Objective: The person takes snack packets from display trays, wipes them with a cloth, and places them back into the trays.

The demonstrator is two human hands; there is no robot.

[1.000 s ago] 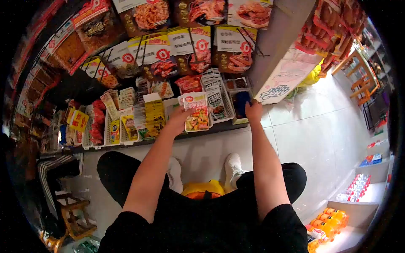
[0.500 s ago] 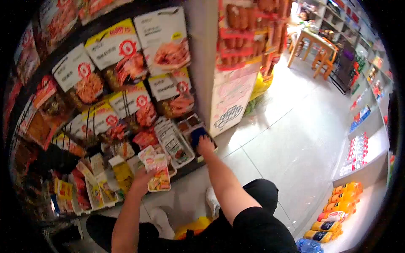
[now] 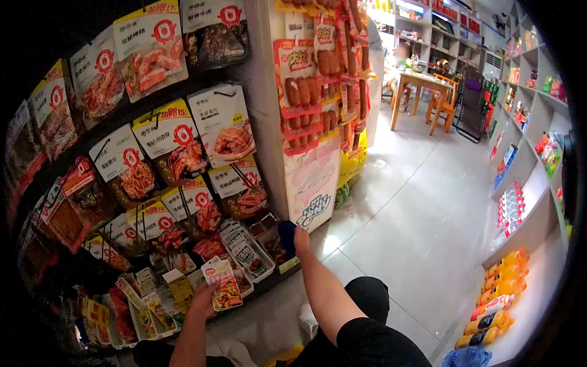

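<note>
My left hand [image 3: 202,302] is closed on a snack packet [image 3: 225,289], white at the top with orange and red food pictures below. It is in front of the low shelf, beside a white basket of packets [image 3: 251,254]. My right hand [image 3: 301,240] is closed on a dark blue thing [image 3: 287,236] that looks like a folded cloth. The blue thing is at the right side of a box of dark packets [image 3: 266,231] at the shelf's end, close to the pillar. The fingers of my right hand are partly hidden.
Hanging bags of meat snacks [image 3: 150,52] cover the rack on the left. Sausage packs [image 3: 302,92] hang on the pillar [image 3: 318,183]. On the right, a shelf holds orange drink bottles [image 3: 504,275]. A wooden table [image 3: 422,79], chairs and a person are further back.
The view has tipped up, showing more of the rack. My right hand has moved the blue thing from over the box to its right side. My left hand still holds the packet.
</note>
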